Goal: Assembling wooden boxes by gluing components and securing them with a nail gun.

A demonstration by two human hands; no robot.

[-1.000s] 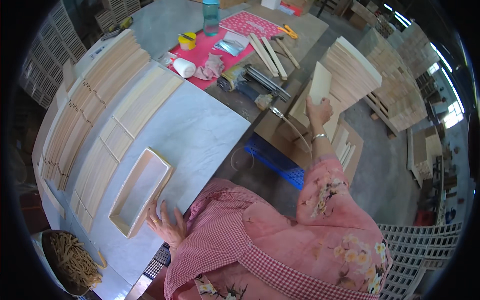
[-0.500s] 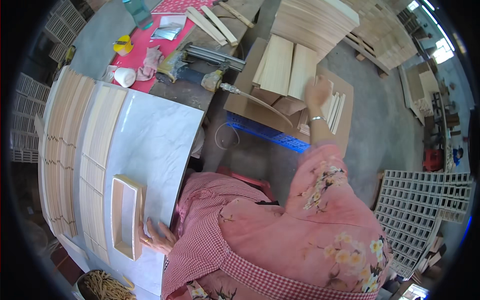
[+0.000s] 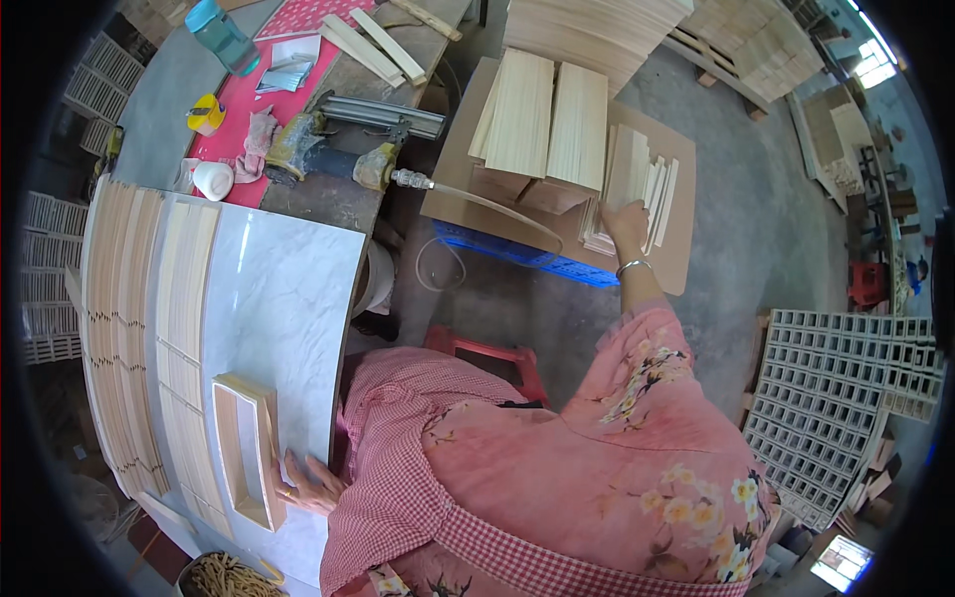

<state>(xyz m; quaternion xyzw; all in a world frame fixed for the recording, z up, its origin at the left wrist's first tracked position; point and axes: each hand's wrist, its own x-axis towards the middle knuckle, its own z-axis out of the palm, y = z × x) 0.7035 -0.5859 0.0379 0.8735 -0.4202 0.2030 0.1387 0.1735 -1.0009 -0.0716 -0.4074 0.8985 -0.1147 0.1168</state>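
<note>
Spread and unclenched, the fingers point(image 3: 291, 486) of the left hand point(image 3: 316, 494) lay at the outer wall of an open, rectangular pale-wood frame point(image 3: 267, 458) standing on the white, grey-veined table point(image 3: 288, 289), in the view I followed from my remote station. They grasped nothing I could make out. The right hand point(image 3: 629, 225) reached far out to the near end of a stack of narrow, pale wooden boards point(image 3: 629, 164); whether its fingers had closed on one, I could not tell.

The frame looked exposed to me: with the right arm stretched away, a careless push from the left palm could have racked its corners, had the joints been weak, or shoved it into the row of flat, pale wooden slats point(image 3: 184, 368) just beside it.

At the other hand, I judged a double pick likeliest, since the boards lay close together and looked alike. A hasty pull could also have scattered the slim, whitish wooden strips point(image 3: 660, 199) alongside, loose on a brown cardboard sheet point(image 3: 676, 271) over a blue plastic crate point(image 3: 577, 269).

Farther out, a clear, flexible hose point(image 3: 497, 206) curved past two stacks of broad, pale boards point(image 3: 522, 114). A sleeve catching it, I reckoned, could have tugged the yellow-and-grey, tape-wrapped tool point(image 3: 333, 161) at its far end.
</note>
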